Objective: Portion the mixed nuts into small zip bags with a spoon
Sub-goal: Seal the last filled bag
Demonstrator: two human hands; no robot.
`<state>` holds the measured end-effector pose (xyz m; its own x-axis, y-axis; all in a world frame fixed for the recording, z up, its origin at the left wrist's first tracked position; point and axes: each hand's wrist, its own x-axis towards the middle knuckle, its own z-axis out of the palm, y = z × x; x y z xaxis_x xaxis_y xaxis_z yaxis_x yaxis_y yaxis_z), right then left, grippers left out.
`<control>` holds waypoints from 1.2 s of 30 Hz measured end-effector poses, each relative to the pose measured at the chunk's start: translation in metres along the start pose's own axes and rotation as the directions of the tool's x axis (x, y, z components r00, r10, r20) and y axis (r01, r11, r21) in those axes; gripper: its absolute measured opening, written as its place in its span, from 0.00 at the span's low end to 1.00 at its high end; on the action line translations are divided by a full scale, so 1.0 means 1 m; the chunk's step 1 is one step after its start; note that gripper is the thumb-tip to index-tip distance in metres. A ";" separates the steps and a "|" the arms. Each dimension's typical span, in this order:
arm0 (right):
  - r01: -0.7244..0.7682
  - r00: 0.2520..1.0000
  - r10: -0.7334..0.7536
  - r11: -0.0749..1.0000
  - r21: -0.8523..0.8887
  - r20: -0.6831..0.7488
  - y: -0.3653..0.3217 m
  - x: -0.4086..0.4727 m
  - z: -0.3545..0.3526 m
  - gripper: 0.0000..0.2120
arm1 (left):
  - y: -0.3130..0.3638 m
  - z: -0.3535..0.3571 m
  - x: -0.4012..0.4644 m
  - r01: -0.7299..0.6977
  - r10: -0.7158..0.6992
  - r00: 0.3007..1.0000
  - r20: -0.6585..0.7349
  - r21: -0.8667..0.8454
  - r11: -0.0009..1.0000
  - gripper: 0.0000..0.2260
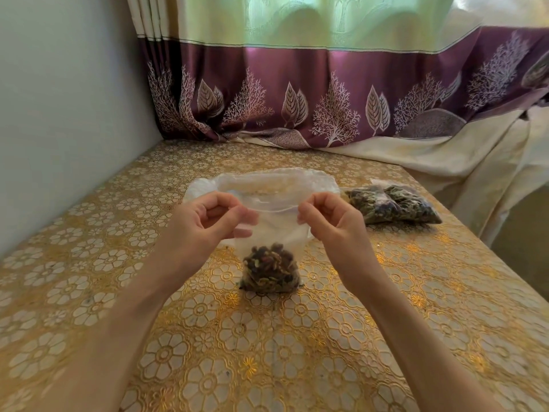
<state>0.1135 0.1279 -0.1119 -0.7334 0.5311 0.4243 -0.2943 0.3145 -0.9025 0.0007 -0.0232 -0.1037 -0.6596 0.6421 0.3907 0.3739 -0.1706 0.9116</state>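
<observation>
Sealing looks like the step in hand: you hold the small zip bag (271, 233) upright over the middle of the table (89, 233), your left hand (208, 221) pinched on the left end of its zip strip and your right hand (329, 221) pinched on the right end, with the mixed nuts (270, 269) settled at the bottom, which appears to touch the cloth. Keep the strip taut between both pinches so the two tracks line up, then run thumb and finger along it from one end to the other, pressing out air as you go. Let the bag's weight rest on the table, not on the seal. Two filled bags (395, 205) lie near the right edge; lay this one beside them. The large clear bag (261, 182) sits just behind toward the far edge. No spoon is visible.
</observation>
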 end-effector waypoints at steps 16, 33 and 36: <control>0.062 0.998 -0.065 0.988 -0.141 -0.017 -0.004 -0.003 0.003 0.08 | -0.002 0.010 -0.002 -0.090 0.104 0.991 -0.082 0.163 0.982 0.05; 0.100 0.993 -0.091 0.986 -0.132 0.073 -0.008 -0.005 0.003 0.08 | 0.005 0.014 -0.006 -0.138 0.149 0.988 -0.029 0.223 0.965 0.05; 0.110 0.993 -0.103 0.983 -0.144 0.059 -0.008 -0.005 0.003 0.09 | 0.005 0.016 -0.005 -0.150 0.161 0.986 -0.029 0.232 0.961 0.07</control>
<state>0.1180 0.1202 -0.1072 -0.7344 0.4482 0.5096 -0.2822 0.4813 -0.8299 0.0166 -0.0154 -0.1037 -0.6093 0.5841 0.5363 0.6098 -0.0872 0.7878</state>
